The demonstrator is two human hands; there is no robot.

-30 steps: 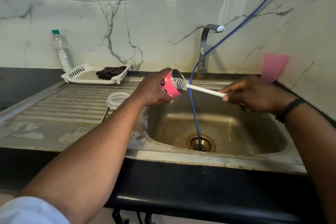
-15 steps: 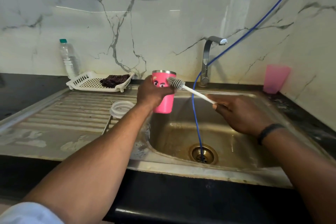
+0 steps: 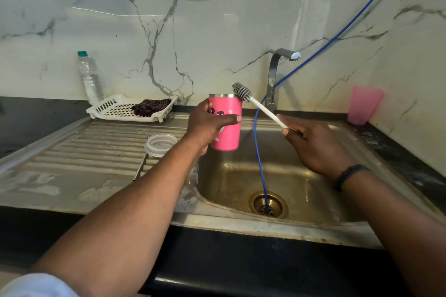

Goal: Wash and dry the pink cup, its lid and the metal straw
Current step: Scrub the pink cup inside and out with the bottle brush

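Cup scrub, brush out.
Left hand [image 3: 207,125] grips upright cup [image 3: 226,123] over sink [image 3: 241,176]; right hand [image 3: 313,144] pinches brush [image 3: 255,103] clear of rim.

The cup [image 3: 226,123], in the left hand [image 3: 207,125], is left of the brush [image 3: 255,101]; the lid [image 3: 160,144] lies left of both hands.

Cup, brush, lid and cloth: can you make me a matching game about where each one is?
Things:
1. cup
2. brush
3. lid
4. cloth

Places:
A. in the white basket
B. in the right hand
C. on the drainboard
D. in the left hand

Pairs: 1-D, 2-B, 3-C, 4-A
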